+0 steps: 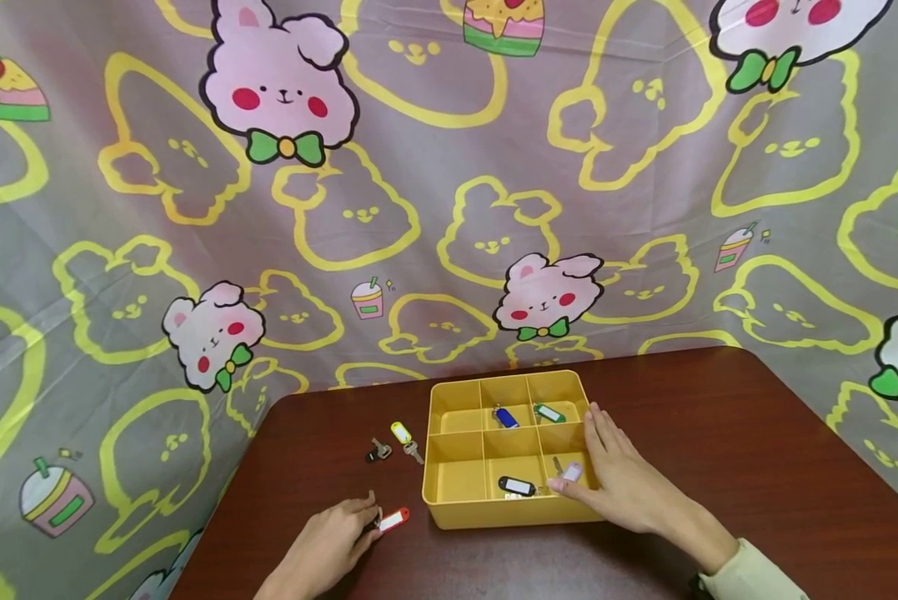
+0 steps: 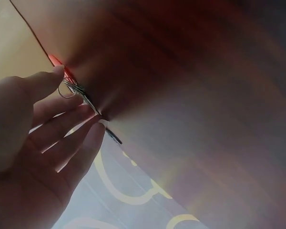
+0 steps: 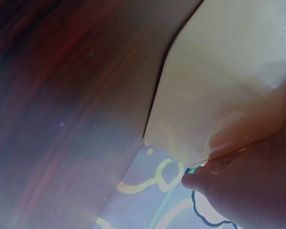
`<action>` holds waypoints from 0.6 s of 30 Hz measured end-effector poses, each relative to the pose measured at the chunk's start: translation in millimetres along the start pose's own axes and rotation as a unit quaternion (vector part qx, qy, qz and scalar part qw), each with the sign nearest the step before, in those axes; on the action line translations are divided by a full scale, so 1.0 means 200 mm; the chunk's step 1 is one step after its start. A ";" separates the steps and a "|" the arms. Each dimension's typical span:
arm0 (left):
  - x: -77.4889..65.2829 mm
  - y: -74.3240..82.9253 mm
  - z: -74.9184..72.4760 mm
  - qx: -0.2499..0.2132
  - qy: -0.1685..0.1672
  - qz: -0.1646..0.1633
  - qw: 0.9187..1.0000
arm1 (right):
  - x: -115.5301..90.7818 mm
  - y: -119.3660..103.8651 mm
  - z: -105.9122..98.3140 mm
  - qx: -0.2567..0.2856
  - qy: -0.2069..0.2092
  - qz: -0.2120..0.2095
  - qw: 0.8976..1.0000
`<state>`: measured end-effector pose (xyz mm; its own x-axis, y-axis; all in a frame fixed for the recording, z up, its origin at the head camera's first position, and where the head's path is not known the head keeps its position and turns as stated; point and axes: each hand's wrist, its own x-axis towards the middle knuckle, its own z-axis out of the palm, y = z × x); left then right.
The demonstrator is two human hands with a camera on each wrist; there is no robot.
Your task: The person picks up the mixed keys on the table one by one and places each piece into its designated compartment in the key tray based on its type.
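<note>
- One red key tag (image 1: 393, 522) lies at the fingertips of the left hand (image 1: 334, 535); long axis rightward, toward the yellow box (image 1: 479, 516);
- whether they pinch it, one cannot tell;
- right hand (image 1: 629, 479), farther off, rests straight-fingered on the box.

The head view is bright and clear; wrist views look hazy, pale glare veiling the reddish-brown wood-grained table (image 3: 71, 119).

Pale cream right sleeve (image 1: 752, 573)
</note>
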<state>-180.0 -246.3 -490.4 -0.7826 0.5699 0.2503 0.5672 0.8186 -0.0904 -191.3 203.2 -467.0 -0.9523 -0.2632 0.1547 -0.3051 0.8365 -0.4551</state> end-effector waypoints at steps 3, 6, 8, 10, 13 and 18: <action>0.00 0.00 0.00 -0.003 0.006 0.005 1.000 | 0.00 0.00 0.00 0.004 -0.002 0.002 1.000; 0.00 0.00 0.00 -0.004 0.008 0.005 1.000 | 0.00 0.00 0.00 0.006 -0.003 0.003 1.000; 0.01 0.00 0.00 -0.009 0.007 0.002 1.000 | 0.00 0.00 0.00 0.007 -0.003 0.003 1.000; 0.01 0.00 0.00 -0.014 0.007 0.000 1.000 | 0.00 0.00 0.00 0.008 -0.002 0.004 1.000; 0.02 0.00 -0.01 -0.023 0.004 -0.003 1.000 | 0.00 0.00 0.00 0.009 0.000 0.003 1.000; 0.03 0.00 -0.02 -0.029 -0.010 -0.011 0.999 | 0.00 0.00 0.01 0.011 0.001 0.003 1.000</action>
<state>-183.8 -241.8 -485.3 -0.7995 0.5541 0.2317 0.5635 0.8255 -0.0298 -192.0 203.4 -468.3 -0.9539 -0.2578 0.1539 -0.3002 0.8267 -0.4760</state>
